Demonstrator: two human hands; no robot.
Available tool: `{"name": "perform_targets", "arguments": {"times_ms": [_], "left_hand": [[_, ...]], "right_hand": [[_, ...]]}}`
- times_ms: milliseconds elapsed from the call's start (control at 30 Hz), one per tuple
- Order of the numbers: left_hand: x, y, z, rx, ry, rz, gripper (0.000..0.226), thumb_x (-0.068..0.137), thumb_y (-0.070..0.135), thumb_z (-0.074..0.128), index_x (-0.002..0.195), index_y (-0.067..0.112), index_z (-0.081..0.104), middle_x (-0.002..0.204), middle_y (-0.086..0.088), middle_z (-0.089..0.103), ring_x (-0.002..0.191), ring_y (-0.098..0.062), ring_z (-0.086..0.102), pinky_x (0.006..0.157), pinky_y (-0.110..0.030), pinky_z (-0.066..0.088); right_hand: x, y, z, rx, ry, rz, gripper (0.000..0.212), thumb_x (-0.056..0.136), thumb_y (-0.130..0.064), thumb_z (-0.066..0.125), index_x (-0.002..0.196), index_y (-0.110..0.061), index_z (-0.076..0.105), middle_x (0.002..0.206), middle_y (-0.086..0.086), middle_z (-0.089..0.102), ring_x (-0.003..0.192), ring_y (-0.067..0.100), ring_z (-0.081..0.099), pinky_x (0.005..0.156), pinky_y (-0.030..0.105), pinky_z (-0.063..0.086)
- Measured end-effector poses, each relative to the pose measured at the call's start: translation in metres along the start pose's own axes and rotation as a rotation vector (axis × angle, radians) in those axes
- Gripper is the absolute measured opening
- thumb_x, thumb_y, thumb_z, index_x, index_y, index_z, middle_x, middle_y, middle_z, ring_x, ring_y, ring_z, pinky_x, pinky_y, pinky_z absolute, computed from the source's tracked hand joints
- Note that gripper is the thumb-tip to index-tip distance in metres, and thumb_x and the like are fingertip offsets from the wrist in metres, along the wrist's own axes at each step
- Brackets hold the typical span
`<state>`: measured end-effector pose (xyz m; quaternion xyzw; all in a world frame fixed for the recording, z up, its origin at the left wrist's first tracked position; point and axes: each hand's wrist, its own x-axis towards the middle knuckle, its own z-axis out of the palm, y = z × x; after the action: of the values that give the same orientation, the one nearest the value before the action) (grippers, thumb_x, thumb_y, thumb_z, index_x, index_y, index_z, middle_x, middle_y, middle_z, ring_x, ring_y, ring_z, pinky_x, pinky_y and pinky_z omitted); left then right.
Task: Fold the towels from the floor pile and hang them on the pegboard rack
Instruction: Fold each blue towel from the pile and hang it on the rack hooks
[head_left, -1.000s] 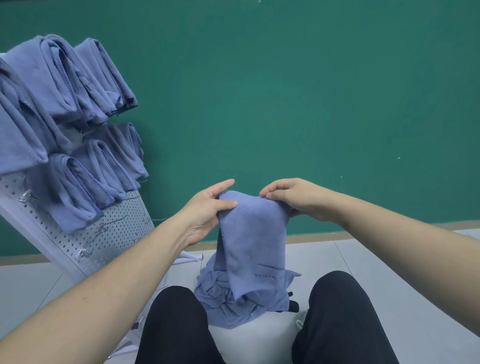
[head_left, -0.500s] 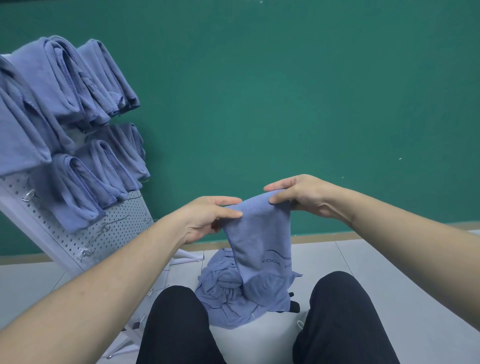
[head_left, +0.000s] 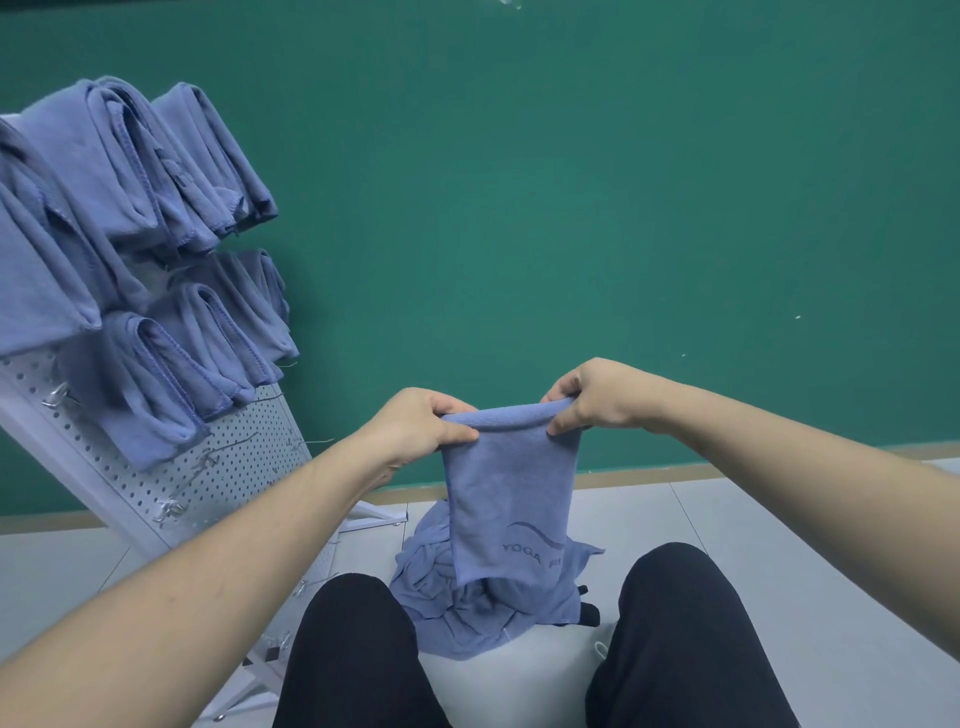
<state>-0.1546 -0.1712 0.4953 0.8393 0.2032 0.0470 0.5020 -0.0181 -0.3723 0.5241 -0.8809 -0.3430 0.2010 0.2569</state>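
A folded blue towel (head_left: 511, 499) with a "YOGA" print hangs in front of me, held by its top fold. My left hand (head_left: 418, 428) pinches the top left corner. My right hand (head_left: 592, 397) pinches the top right corner. Below it, a crumpled pile of blue towels (head_left: 467, 610) lies on the floor between my knees. The white pegboard rack (head_left: 218, 467) leans at the left, with several folded blue towels (head_left: 130, 218) hanging on its upper pegs.
My two knees in black trousers (head_left: 358, 654) frame the pile. Bare metal hooks (head_left: 169, 509) stick out of the rack's lower part. A green wall (head_left: 571, 182) stands behind, and grey floor tiles (head_left: 779, 530) spread to the right.
The towel's hanging part has become shorter and squarer. Both hands have shifted to pinch the ends of the new top fold, now held taut and level between them.
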Motion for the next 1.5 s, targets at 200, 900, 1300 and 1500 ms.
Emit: {"name": "perform_targets", "arguments": {"times_ms": [200,900,1300,1500], "left_hand": [[-0.001,0.004,0.001,0.122,0.097,0.035,0.008,0.08,0.015,0.079,0.08,0.023,0.079,0.079,0.01,0.074,0.073,-0.006,0.061,0.073,-0.023,0.049],[-0.01,0.018,0.035,-0.423,0.469,0.221,0.008,0.1,0.029,0.057,0.096,0.022,0.057,0.092,0.01,0.061,0.078,-0.002,0.056,0.075,-0.024,0.046],[-0.022,0.015,0.047,-0.876,0.358,0.032,0.015,0.09,0.016,0.074,0.101,0.007,0.072,0.095,-0.007,0.078,0.086,-0.019,0.075,0.07,-0.03,0.06],[-0.018,0.016,0.055,-0.667,0.638,0.209,0.008,0.093,0.023,0.07,0.088,0.021,0.065,0.083,0.004,0.065,0.077,-0.009,0.06,0.081,-0.032,0.054]], "right_hand": [[0.001,-0.003,0.002,-0.099,0.041,-0.015,0.01,0.084,-0.024,0.071,0.093,-0.023,0.075,0.082,-0.004,0.067,0.075,0.015,0.057,0.064,0.024,0.045],[-0.001,-0.017,0.043,0.482,0.51,-0.105,0.035,0.105,-0.044,0.04,0.088,-0.013,0.041,0.077,-0.004,0.045,0.069,0.015,0.042,0.065,0.03,0.038],[0.003,-0.013,0.055,0.51,0.486,-0.102,0.038,0.078,-0.044,0.079,0.097,-0.021,0.056,0.092,-0.012,0.067,0.083,0.006,0.063,0.076,0.03,0.052],[0.006,-0.007,0.063,0.58,0.392,-0.118,0.039,0.084,-0.049,0.074,0.111,-0.026,0.056,0.106,-0.017,0.067,0.098,-0.001,0.064,0.089,0.029,0.053]]}}
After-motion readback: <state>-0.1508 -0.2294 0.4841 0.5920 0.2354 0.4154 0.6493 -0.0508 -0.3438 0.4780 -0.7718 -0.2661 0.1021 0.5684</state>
